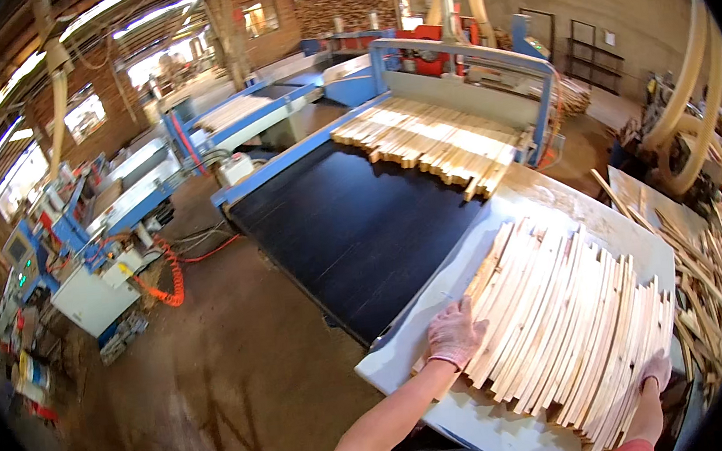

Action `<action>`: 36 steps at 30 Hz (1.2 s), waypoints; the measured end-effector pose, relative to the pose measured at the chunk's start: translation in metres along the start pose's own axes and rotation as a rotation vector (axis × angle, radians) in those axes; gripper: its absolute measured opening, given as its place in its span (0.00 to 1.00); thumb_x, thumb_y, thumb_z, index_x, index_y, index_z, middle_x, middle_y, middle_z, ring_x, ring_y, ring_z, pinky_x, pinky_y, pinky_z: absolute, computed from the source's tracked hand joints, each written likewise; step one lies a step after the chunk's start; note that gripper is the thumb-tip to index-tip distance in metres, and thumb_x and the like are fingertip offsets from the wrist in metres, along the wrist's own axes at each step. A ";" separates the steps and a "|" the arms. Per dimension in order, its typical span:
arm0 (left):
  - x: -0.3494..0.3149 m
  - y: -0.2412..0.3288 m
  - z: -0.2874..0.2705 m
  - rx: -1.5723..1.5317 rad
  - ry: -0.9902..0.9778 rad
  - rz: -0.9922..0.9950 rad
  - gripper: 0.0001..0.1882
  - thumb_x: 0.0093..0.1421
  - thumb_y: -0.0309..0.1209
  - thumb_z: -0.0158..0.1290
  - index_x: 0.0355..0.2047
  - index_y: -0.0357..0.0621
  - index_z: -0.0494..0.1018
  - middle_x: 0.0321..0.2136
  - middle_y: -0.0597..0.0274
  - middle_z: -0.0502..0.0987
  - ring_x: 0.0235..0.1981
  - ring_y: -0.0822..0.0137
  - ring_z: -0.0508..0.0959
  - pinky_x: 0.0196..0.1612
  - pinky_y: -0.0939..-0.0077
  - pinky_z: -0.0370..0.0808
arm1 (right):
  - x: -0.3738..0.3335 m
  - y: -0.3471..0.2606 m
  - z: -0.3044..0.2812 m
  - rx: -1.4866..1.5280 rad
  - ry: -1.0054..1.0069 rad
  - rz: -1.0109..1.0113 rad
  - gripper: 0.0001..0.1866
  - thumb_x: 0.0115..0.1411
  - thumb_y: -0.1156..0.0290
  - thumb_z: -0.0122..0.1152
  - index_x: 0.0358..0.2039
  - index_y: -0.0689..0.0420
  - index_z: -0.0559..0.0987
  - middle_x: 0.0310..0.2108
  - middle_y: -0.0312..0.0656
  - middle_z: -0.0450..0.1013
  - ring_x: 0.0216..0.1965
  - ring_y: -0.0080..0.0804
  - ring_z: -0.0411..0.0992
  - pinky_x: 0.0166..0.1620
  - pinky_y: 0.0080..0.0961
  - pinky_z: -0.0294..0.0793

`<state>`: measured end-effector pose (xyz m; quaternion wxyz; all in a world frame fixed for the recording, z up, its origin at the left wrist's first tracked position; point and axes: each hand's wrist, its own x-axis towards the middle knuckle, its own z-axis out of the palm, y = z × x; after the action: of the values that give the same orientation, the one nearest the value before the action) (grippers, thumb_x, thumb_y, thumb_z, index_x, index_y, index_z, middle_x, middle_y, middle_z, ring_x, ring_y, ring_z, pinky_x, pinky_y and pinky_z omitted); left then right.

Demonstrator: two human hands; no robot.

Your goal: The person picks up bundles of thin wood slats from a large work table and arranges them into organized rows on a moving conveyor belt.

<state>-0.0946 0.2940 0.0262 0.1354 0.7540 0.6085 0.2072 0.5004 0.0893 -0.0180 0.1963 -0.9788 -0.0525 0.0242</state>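
A broad row of pale wooden strips (556, 319) lies side by side on a light grey table (401, 358) in front of me. At the row's left edge is my gloved left hand (458, 334), its fingers bent against the outermost strips and its thumb toward their tops. My gloved right hand (656, 368) presses on the right edge near the close end, its fingers partly hidden. The row sits between both hands, its near ends uneven.
A black conveyor belt (351, 218) adjoins the table on the far left. More wooden strips (432, 143) lie on it before a blue machine frame (465, 47). Loose sticks (709, 312) are heaped at the right. A control cabinet (91, 298) stands left across the floor.
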 end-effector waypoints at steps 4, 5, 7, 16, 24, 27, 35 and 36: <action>0.002 0.009 0.001 0.036 0.034 0.034 0.41 0.64 0.56 0.60 0.68 0.42 0.68 0.53 0.44 0.79 0.53 0.45 0.82 0.58 0.51 0.77 | -0.011 0.006 -0.015 0.015 0.017 -0.011 0.33 0.79 0.47 0.40 0.70 0.59 0.71 0.67 0.54 0.73 0.64 0.55 0.73 0.65 0.48 0.74; 0.002 0.008 0.002 0.056 0.041 0.034 0.41 0.64 0.56 0.60 0.68 0.42 0.68 0.53 0.44 0.79 0.53 0.45 0.82 0.57 0.51 0.77 | -0.021 -0.001 -0.024 -0.010 -0.027 -0.010 0.35 0.78 0.46 0.40 0.72 0.60 0.70 0.69 0.54 0.71 0.68 0.56 0.70 0.68 0.47 0.70; 0.002 0.006 0.007 0.057 0.043 0.046 0.41 0.64 0.56 0.60 0.67 0.42 0.68 0.52 0.44 0.79 0.51 0.45 0.82 0.55 0.51 0.78 | -0.023 -0.002 -0.031 -0.054 -0.042 -0.001 0.37 0.77 0.44 0.40 0.73 0.59 0.69 0.72 0.54 0.68 0.71 0.57 0.67 0.70 0.47 0.67; 0.004 0.015 -0.002 0.055 -0.051 -0.006 0.41 0.65 0.58 0.58 0.69 0.42 0.68 0.52 0.44 0.78 0.53 0.43 0.81 0.58 0.50 0.77 | 0.016 0.027 -0.005 -0.171 0.031 -0.065 0.34 0.76 0.46 0.43 0.68 0.61 0.74 0.63 0.58 0.76 0.62 0.58 0.75 0.63 0.52 0.74; 0.007 0.005 0.016 0.047 0.031 0.047 0.41 0.64 0.56 0.60 0.67 0.42 0.67 0.53 0.46 0.77 0.53 0.44 0.81 0.58 0.49 0.75 | -0.014 0.000 -0.027 -0.171 0.042 -0.004 0.35 0.77 0.45 0.41 0.69 0.59 0.73 0.66 0.56 0.74 0.64 0.56 0.74 0.64 0.51 0.75; 0.006 0.007 0.012 0.044 0.012 0.035 0.41 0.64 0.56 0.60 0.68 0.42 0.66 0.53 0.45 0.77 0.54 0.44 0.81 0.60 0.48 0.74 | -0.017 -0.002 -0.028 -0.152 0.031 -0.005 0.35 0.76 0.45 0.41 0.69 0.59 0.74 0.66 0.55 0.74 0.64 0.56 0.74 0.64 0.51 0.74; 0.005 0.010 0.002 0.022 -0.030 0.016 0.40 0.65 0.55 0.60 0.69 0.42 0.66 0.54 0.45 0.76 0.56 0.44 0.80 0.61 0.48 0.74 | -0.006 0.003 -0.020 -0.147 0.022 0.006 0.35 0.76 0.45 0.42 0.69 0.59 0.73 0.66 0.55 0.74 0.64 0.56 0.74 0.65 0.50 0.74; 0.005 0.010 0.002 0.025 -0.023 0.016 0.40 0.65 0.55 0.60 0.68 0.42 0.66 0.55 0.45 0.76 0.56 0.44 0.80 0.61 0.48 0.74 | -0.007 0.002 -0.020 -0.146 0.022 0.005 0.35 0.76 0.45 0.42 0.70 0.58 0.73 0.66 0.55 0.74 0.64 0.56 0.74 0.65 0.50 0.74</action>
<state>-0.0843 0.2969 0.0293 0.1314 0.7627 0.6033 0.1923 0.4952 0.0788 -0.0005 0.1249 -0.9909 -0.0496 0.0101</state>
